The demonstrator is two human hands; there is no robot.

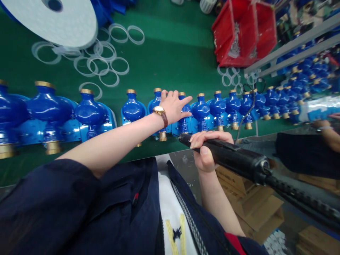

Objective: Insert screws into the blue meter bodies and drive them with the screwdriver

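Red bin (221, 44) of parts (235, 44) beyond blue units (201, 109)

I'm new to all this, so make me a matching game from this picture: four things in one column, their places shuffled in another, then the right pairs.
Things:
1. Black tool
2. Watch
3. Red bin
4. Large white disc

Places:
A. Upper left corner of the picture
B. Gripped by the right hand
C. Upper right, with small parts inside
D. On the wrist of the left hand

Pairs: 1-B; 2-D; 3-C; 4-A
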